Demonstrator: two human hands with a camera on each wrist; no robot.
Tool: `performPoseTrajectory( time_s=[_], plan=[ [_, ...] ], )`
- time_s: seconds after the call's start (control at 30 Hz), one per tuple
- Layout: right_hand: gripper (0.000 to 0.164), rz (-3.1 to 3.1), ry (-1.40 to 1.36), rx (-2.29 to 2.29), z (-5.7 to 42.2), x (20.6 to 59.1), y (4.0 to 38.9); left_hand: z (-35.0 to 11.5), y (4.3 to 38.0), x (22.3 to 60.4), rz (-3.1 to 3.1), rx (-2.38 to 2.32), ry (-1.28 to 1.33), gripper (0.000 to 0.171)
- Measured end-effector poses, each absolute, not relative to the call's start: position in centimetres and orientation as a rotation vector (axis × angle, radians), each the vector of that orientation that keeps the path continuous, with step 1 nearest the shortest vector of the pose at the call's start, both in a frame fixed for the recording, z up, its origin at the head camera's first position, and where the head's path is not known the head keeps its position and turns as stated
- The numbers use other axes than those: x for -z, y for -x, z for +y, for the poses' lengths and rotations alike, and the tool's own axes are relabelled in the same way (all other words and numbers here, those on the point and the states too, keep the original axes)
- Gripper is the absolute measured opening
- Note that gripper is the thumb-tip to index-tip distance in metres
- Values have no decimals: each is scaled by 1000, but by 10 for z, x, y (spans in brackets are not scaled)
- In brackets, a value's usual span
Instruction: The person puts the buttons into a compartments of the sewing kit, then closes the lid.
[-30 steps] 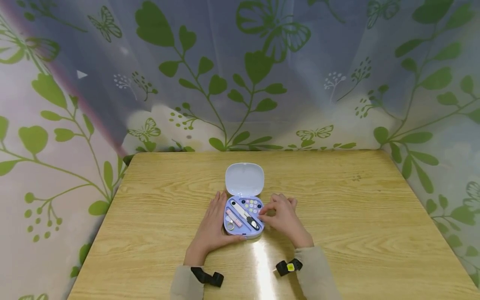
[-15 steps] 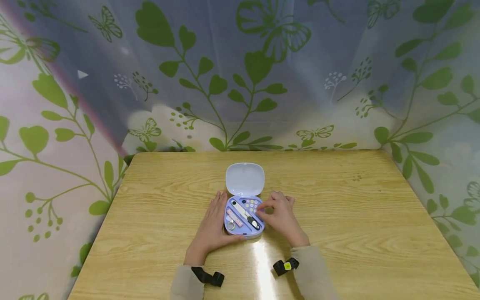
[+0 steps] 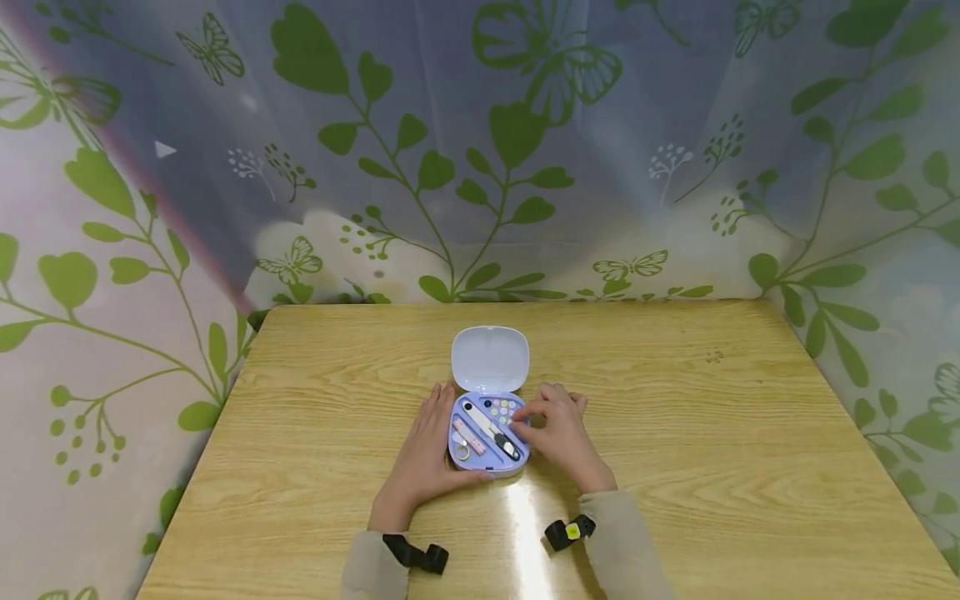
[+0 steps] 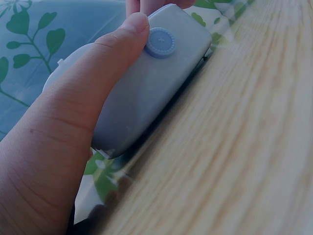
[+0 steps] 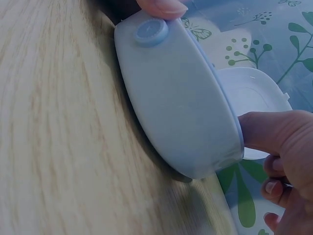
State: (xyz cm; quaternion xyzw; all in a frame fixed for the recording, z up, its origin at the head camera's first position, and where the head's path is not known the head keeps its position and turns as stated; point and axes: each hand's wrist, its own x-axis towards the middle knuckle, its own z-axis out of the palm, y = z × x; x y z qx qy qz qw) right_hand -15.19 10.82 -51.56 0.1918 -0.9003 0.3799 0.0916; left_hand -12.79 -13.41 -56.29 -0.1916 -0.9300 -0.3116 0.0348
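A lavender sewing box sits on the table with its white lid raised. My left hand rests against it, straight fingers along the left side and thumb across the front, beside a round blue catch. My right hand reaches over the right rim, index finger and thumb in the button compartment. Whether they pinch anything is hidden. Several pale buttons and a black button show there. Thread snips lie in the diagonal middle slot. A pink-patterned strip and a metal ring lie in the left compartment.
The wood-grain table extends around the box on all sides. A curtain with green leaves and butterflies hangs behind and beside it. Black wrist-worn cameras sit at both sleeves.
My right hand has moved slightly left and deeper over the button compartment, covering dark buttons seen earlier at its right side. My left hand and the box have stayed put.
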Motion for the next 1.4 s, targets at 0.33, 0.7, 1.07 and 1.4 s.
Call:
performPoseTrajectory(
  time_s=[0.33, 0.7, 1.07, 1.4],
  plan=[
    [8, -2598, -506, -1304, 111, 518, 153, -133, 128, 563, -2836, 952, 605, 139],
    [15, -2329, -272, -1742, 117, 516, 164, -135, 129, 567, -2813, 949, 603, 139],
    [44, -2225, 20, -2180, 117, 504, 182, -134, 129, 567, -2829, 974, 591, 140],
    [62, -2192, -171, -2467, 108, 495, 203, -135, 129, 567, -2827, 957, 592, 140]
  ],
)
